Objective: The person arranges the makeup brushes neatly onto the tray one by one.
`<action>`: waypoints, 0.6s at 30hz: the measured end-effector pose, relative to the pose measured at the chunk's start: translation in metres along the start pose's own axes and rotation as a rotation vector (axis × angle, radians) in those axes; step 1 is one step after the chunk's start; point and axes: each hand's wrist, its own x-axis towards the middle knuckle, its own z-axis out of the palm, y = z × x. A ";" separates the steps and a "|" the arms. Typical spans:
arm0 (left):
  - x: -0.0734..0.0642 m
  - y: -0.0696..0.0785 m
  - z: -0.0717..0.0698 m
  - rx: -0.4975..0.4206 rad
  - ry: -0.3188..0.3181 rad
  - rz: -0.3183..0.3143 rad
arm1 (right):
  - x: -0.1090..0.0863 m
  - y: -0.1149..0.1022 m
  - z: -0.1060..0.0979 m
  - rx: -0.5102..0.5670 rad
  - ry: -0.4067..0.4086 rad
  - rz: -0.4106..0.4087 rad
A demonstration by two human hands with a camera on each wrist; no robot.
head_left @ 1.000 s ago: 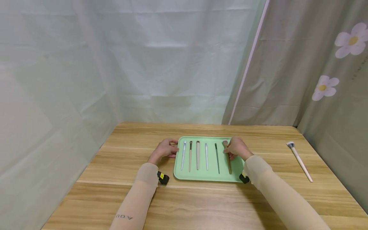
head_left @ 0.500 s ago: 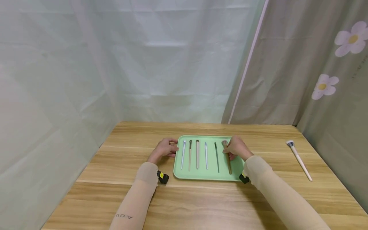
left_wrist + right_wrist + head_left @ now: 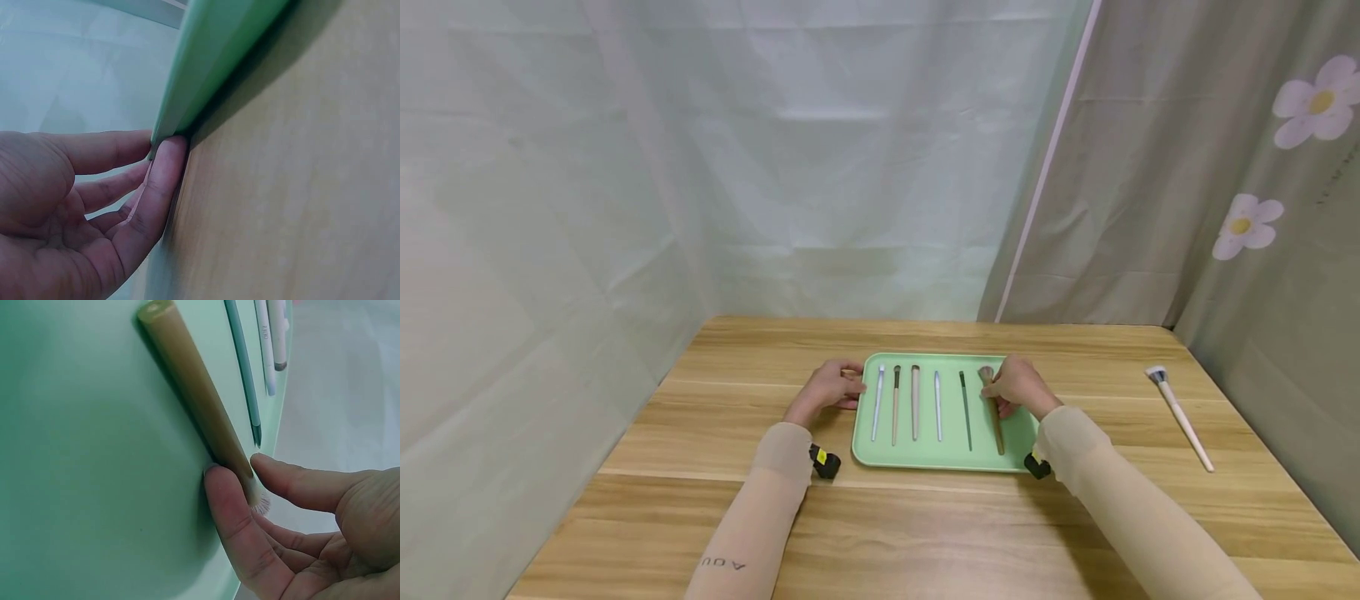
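A green tray (image 3: 917, 457) lies on the wooden table, with several makeup brushes side by side on it. At its left rim is my left hand (image 3: 829, 388); in the left wrist view the thumb and a finger pinch the tray's edge. Toward the tray's right side, my right hand (image 3: 1021, 387) holds a thick brown-handled makeup brush (image 3: 200, 394) between thumb and fingers near the bristle end. That brush lies along the tray, its bristles partly hidden by the hand. Beside it sits a thin dark green brush (image 3: 966, 412).
A white-handled makeup brush (image 3: 1182, 423) with a wide head lies alone on the table (image 3: 925, 533) at the right. Pale curtains (image 3: 865, 167) hang behind and at both sides. Remaining tray brushes include a grey-pink one (image 3: 915, 404) and a light blue one (image 3: 937, 407).
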 end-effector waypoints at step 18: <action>-0.003 0.002 0.000 -0.010 -0.001 -0.002 | -0.007 0.006 -0.026 -0.034 -0.025 -0.084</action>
